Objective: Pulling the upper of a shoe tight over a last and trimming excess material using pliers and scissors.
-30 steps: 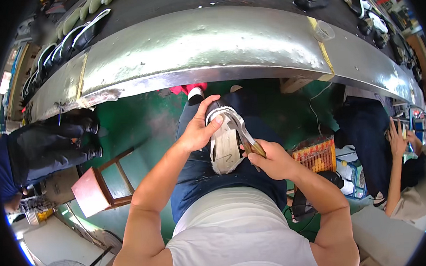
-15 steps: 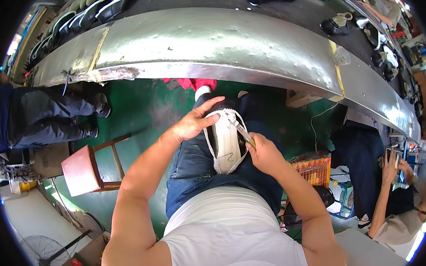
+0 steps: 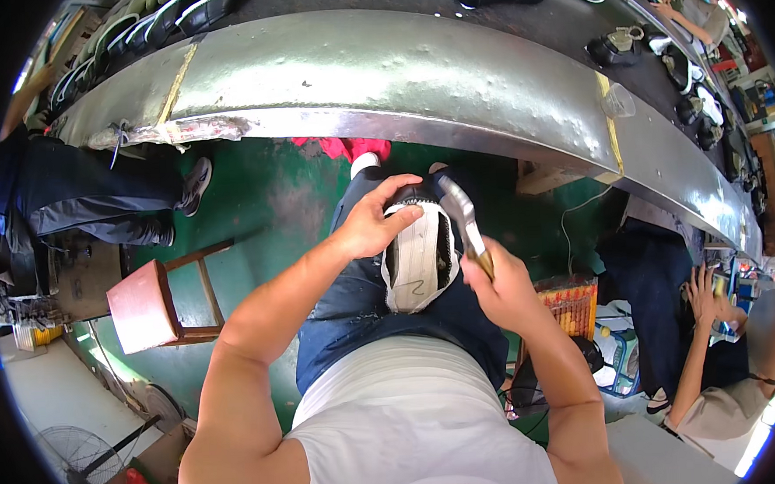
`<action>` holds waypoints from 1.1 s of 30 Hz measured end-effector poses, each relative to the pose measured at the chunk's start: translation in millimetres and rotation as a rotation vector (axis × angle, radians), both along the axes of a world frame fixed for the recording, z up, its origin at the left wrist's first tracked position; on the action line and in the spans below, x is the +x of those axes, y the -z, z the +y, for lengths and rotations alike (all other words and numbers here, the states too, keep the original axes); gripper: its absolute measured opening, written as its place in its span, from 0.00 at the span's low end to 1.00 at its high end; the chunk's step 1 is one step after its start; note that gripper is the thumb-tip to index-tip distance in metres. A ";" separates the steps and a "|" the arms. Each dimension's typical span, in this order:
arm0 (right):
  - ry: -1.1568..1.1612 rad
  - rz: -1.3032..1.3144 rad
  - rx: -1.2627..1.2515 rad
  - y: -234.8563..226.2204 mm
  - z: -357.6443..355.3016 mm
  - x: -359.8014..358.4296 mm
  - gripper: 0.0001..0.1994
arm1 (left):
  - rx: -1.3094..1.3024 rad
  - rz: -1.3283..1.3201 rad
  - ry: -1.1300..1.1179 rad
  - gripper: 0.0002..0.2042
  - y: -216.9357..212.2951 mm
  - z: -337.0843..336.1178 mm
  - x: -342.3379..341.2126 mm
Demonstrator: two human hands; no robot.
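A shoe upper (image 3: 420,275) with a pale insole facing up and a ragged white edge rests sole-up on my lap, its dark toe pointing away from me. My left hand (image 3: 378,223) grips it near the toe end, thumb pressing on the insole and fingers over the dark toe. In my right hand (image 3: 499,284) is a hammer (image 3: 462,213) with a silver metal head and a yellowish handle. The head is raised just right of the toe, apart from the shoe and slightly blurred.
Ahead runs a long metal-edged bench (image 3: 378,67) carrying several shoes. To the left stand a pink-topped stool (image 3: 141,307), another person's legs (image 3: 96,191) and a fan (image 3: 79,460). At right, a seated person (image 3: 728,391) sits beyond an orange-red crate (image 3: 571,307).
The hammer has come off the shoe's insole edge and swung up to the right. My left thumb has slid further across the insole near the toe.
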State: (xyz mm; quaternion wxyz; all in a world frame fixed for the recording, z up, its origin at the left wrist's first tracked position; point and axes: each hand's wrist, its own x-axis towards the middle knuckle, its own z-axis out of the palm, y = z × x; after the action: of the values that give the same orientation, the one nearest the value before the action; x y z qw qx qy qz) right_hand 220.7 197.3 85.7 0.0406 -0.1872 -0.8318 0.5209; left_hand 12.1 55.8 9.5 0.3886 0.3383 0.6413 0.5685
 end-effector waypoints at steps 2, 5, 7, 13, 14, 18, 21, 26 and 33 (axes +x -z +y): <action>-0.022 -0.122 0.035 11.6 11.4 -11.3 0.15 | 0.021 -0.068 0.037 0.27 1.8 2.8 4.0; 0.076 -0.087 -0.032 40.8 16.3 -3.7 0.19 | -0.035 -0.085 -0.103 0.34 15.0 -3.0 13.2; 0.204 0.011 -0.063 66.2 11.1 6.8 0.22 | -0.077 0.001 -0.072 0.35 10.9 -12.3 24.8; 0.181 -0.010 -0.365 139.6 3.0 9.2 0.19 | -0.204 -0.089 -0.034 0.22 46.0 -38.1 57.8; 0.193 -0.079 -0.510 138.3 2.4 12.1 0.16 | -0.316 -0.112 -0.075 0.32 50.3 -37.6 63.3; 0.125 -0.176 -0.412 135.4 12.0 9.5 0.16 | -0.207 -0.375 -0.130 0.42 57.9 -37.3 76.6; 0.124 -0.236 -0.334 124.0 27.8 10.1 0.16 | -0.120 -0.650 0.124 0.43 28.7 -30.3 53.0; -0.027 -0.514 0.186 52.0 29.1 36.8 0.20 | -0.319 -0.017 0.121 0.52 53.1 -54.3 79.1; -0.425 -0.123 0.466 49.0 16.6 49.8 0.24 | -0.300 -0.029 0.130 0.52 66.5 -52.0 93.3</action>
State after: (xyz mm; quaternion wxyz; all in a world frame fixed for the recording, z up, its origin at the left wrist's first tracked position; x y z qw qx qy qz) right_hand 270.5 213.9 36.7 -0.0776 -0.0260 -0.9501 0.3011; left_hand 105.4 3.8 -56.9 0.4800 0.3092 0.6902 0.4445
